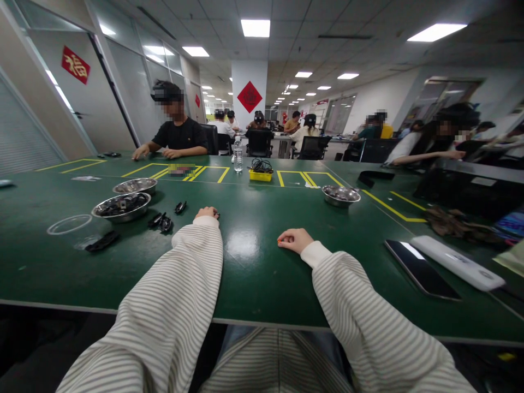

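My left hand (208, 211) rests low over the green table with its fingers curled. A dark bit shows at its right edge, but I cannot make out what it is. Further right, my right hand (295, 240) is closed in a pinch at the tabletop. A small orange piece (279, 240) peeks out at its fingertips, mostly hidden. Left of my left hand lie a small black part (180, 207) and a little heap of black plastic parts (161, 222). Beyond them stands a steel bowl (121, 214) filled with black parts.
A second steel bowl (135, 186) sits behind the first, and another bowl (341, 196) stands right. A clear plastic tub (71, 232) is at left. A phone (421, 270) and a long white device (458, 263) lie right. Across the table a person (178, 134) sits near a bottle (238, 155).
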The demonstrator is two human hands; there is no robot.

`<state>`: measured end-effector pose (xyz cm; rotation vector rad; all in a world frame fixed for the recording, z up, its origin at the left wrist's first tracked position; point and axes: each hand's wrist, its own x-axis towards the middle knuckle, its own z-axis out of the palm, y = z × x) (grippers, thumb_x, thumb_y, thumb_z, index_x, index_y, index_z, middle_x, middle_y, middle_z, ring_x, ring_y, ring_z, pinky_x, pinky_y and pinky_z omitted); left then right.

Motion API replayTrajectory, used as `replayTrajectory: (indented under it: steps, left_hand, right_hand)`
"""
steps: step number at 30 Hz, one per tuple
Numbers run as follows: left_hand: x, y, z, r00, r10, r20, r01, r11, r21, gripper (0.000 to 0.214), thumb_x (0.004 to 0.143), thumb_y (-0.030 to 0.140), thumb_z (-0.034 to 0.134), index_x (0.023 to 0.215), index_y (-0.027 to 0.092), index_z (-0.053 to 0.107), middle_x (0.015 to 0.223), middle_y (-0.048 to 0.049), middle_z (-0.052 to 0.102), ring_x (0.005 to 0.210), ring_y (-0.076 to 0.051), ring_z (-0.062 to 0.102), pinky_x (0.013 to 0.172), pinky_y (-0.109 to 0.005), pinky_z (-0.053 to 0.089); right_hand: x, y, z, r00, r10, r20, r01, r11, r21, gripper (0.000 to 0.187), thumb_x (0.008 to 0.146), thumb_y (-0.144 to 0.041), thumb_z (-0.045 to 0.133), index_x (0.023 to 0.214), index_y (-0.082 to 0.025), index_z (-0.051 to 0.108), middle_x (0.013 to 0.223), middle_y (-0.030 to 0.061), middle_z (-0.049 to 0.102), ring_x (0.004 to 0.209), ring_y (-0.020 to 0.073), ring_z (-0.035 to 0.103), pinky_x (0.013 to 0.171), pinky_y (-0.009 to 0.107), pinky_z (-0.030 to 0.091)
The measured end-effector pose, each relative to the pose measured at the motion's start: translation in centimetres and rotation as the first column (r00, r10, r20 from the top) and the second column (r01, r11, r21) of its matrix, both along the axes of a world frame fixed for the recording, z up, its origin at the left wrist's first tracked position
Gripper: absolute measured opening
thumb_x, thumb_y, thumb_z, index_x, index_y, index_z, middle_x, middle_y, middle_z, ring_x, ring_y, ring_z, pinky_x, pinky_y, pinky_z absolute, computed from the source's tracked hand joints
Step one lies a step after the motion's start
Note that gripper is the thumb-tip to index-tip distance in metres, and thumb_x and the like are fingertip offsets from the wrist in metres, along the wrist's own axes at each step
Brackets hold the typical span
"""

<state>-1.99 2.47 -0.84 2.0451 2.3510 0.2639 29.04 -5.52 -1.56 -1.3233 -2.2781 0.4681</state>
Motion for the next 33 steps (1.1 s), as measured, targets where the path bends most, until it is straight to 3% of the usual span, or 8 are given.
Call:
replayTrajectory:
  steps: [3, 8, 12, 17, 22, 33]
  left_hand:
    - [0.8, -0.1, -0.2, 0.991, -0.129, 0.035, 0.123, 0.984, 0.128, 0.026, 0.071, 0.027, 0.047, 0.094, 0.018, 0.052, 0.096, -0.0051, 0.052, 0.09, -0.016, 0.045, 0.08, -0.024, 0.034]
    - [3.8, -1.7, 0.5, 0.932, -0.341, 0.122, 0.276, 0.887, 0.37, 0.021, 0.069, 0.026, 0.049, 0.087, 0.018, 0.056, 0.086, -0.0027, 0.053, 0.081, -0.013, 0.048, 0.076, -0.023, 0.037]
    - [7.4, -3.9, 0.7, 0.825, -0.536, 0.176, 0.438, 0.805, 0.4, 0.019, 0.067, 0.029, 0.052, 0.082, 0.018, 0.057, 0.077, -0.002, 0.054, 0.073, -0.012, 0.049, 0.069, -0.024, 0.039]
    - [11.1, -6.2, -0.4, 0.668, -0.727, 0.159, 0.659, 0.677, 0.328, 0.013, 0.064, 0.028, 0.054, 0.072, 0.018, 0.057, 0.068, -0.0009, 0.052, 0.066, -0.011, 0.048, 0.064, -0.024, 0.04]
    - [11.8, -6.5, -1.4, 0.599, -0.789, 0.135, 0.753, 0.613, 0.24, 0.01, 0.063, 0.025, 0.055, 0.07, 0.018, 0.056, 0.069, -0.0013, 0.052, 0.065, -0.012, 0.047, 0.064, -0.025, 0.039]
    - [11.4, -6.2, -1.7, 0.541, -0.835, 0.101, 0.79, 0.546, 0.279, 0.014, 0.067, 0.029, 0.051, 0.075, 0.018, 0.056, 0.073, -0.0019, 0.051, 0.068, -0.011, 0.046, 0.066, -0.024, 0.039]
  right_hand:
    - [-0.1, 0.1, -0.2, 1.0, 0.013, 0.001, -0.013, 1.0, 0.024, 0.023, 0.061, -0.035, 0.057, 0.073, -0.016, 0.064, 0.056, 0.0, 0.056, 0.048, 0.0069, 0.044, 0.048, 0.018, 0.033]
    - [-0.1, 0.0, -0.3, 1.0, 0.021, 0.013, -0.022, 0.998, 0.054, 0.023, 0.063, -0.034, 0.056, 0.075, -0.016, 0.064, 0.058, 0.0006, 0.056, 0.049, 0.0072, 0.044, 0.049, 0.018, 0.033]
    - [-0.2, -0.1, -0.2, 0.999, 0.02, 0.036, -0.023, 0.995, 0.094, 0.022, 0.064, -0.034, 0.056, 0.075, -0.017, 0.064, 0.058, 0.0008, 0.056, 0.049, 0.0074, 0.044, 0.05, 0.019, 0.033]
    - [-0.2, -0.2, -0.2, 0.998, 0.006, 0.06, -0.015, 0.99, 0.141, 0.019, 0.063, -0.034, 0.057, 0.071, -0.018, 0.065, 0.057, 0.0006, 0.055, 0.05, 0.0076, 0.045, 0.051, 0.019, 0.033]
    - [-0.3, -0.2, -0.3, 0.999, 0.026, 0.041, -0.032, 0.988, 0.151, 0.02, 0.063, -0.034, 0.058, 0.071, -0.018, 0.065, 0.058, 0.0007, 0.055, 0.049, 0.0074, 0.044, 0.051, 0.019, 0.034]
    - [-1.3, -1.0, -0.2, 0.999, 0.023, -0.032, -0.018, 0.988, 0.154, 0.019, 0.064, -0.029, 0.056, 0.075, -0.016, 0.065, 0.059, 0.0014, 0.056, 0.048, 0.0072, 0.044, 0.049, 0.019, 0.035]
